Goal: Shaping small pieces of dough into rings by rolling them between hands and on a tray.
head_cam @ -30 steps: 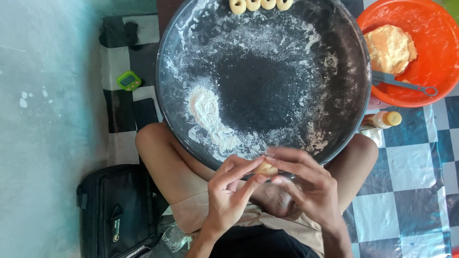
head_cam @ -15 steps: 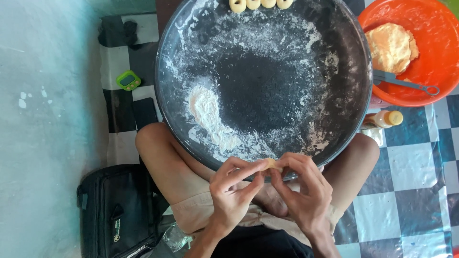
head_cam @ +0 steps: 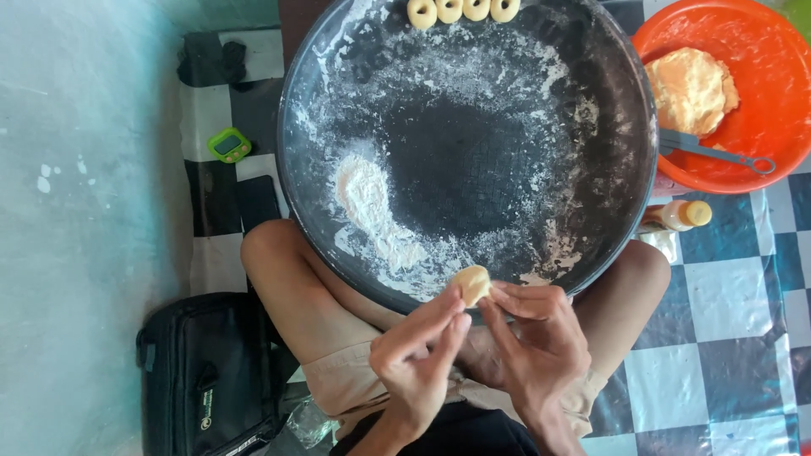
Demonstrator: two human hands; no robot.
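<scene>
Orange bowl (head_cam: 764, 101): cut off at right edge. Dough rings (head_cam: 463, 10): cropped at top. Black bag (head_cam: 207, 376): bottom cut off.

Dark metal tray (head_cam: 608, 127), matt, dusted with rough white flour; glossy orange plastic bowl (head_cam: 760, 101) just right of tray; soft pale dough piece (head_cam: 471, 284) at tray's near rim.

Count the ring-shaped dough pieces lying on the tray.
4: pale ring-shaped dough pieces in a row at the round dark floured tray's far edge; more may lie beyond the frame.
</scene>
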